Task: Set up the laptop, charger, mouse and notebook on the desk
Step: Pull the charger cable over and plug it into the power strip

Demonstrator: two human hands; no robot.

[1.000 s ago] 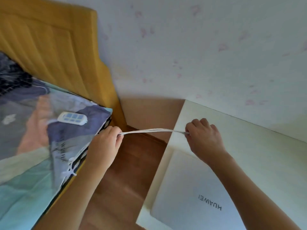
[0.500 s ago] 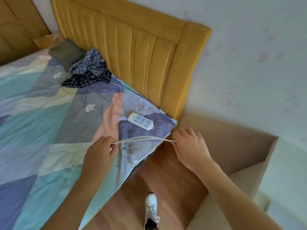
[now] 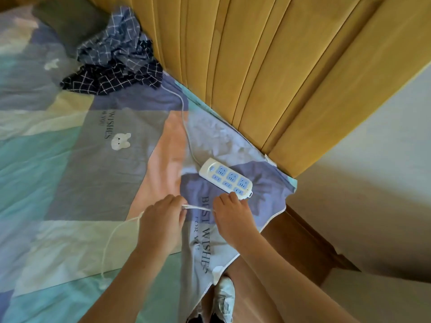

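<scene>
Both hands, left hand [image 3: 163, 215] and right hand [image 3: 231, 212], pinch the white charger cable [image 3: 198, 208] above the bed [image 3: 70, 159] beside the power strip [image 3: 226, 178], so plugging in seems pending, with desk setup unseen.

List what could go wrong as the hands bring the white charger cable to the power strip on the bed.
The thin white charger cable trails off the left hand in a loose loop; it could snag. The right hand nears the white power strip with blue sockets, lying loose on the soft patchwork bedsheet; pushing may shift it.
</scene>
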